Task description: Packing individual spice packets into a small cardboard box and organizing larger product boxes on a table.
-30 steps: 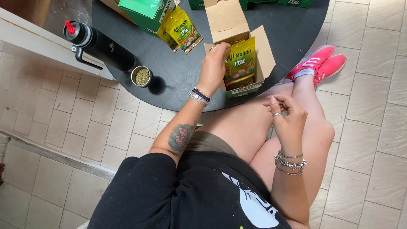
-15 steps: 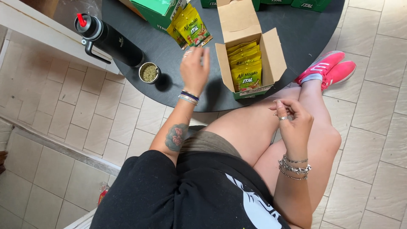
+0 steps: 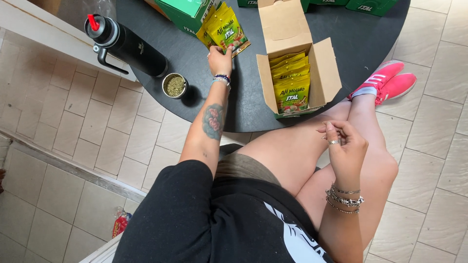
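Loose stack of yellow spice packets [image 3: 225, 30] lies at the 11 o'clock part of the round dark worktop [image 3: 243, 104], leaning against a green carton [image 3: 187, 13] just behind it. Left hand [image 3: 220, 61] reaches out over the worktop and rests on the near edge of the stack, fingers curled down onto the lowest packet; whether it pinches the packet or only presses on it, cannot tell. Dark band and a bracelet at that wrist, tattoo on the forearm. At 3 o'clock from the stack, well apart from it, stands an open cardboard box [image 3: 327, 73], flaps spread, with a row of the same yellow packets [image 3: 291, 83] standing upright inside, filling the near half. At 8 o'clock from the left hand, a small metal cup of green dried herb [image 3: 175, 85] sits near the worktop edge; just beyond it at 10 o'clock a black thermos [image 3: 127, 45] with a red stopper lies tilted. Right hand [image 3: 343, 146] is held above the bare thighs, off the worktop, fingers loosely bent with fingertips drawn close together, holding nothing visible; ring on one finger, metal bracelets at the wrist. Pink shoes [image 3: 390, 80] on the tiled floor [image 3: 438, 141] at 2 o'clock.
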